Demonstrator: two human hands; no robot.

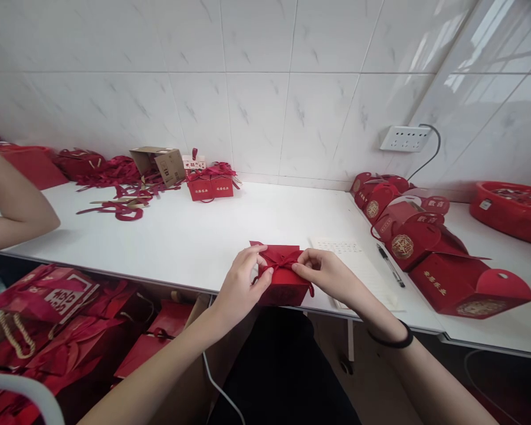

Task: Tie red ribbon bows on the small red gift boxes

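Note:
A small red gift box (281, 295) sits at the front edge of the white table, directly before me. Across its top lies a dark red ribbon (281, 260) tied in a bow. My left hand (241, 277) grips the bow's left side, thumb and fingertips closed near the knot. On the opposite side, my right hand (325, 268) pinches the right loop between thumb and forefinger. The fingers partly cover the ribbon and the box's upper edges.
Several red boxes (451, 283) line the right, beside a pen (390, 265) and notebook (358, 271). Far back stand ribboned boxes (211, 188), a carton (168, 165) and loose ribbons (128, 208). Filled red bags (44, 295) lie lower left; another person's arm (17, 206) rests at left.

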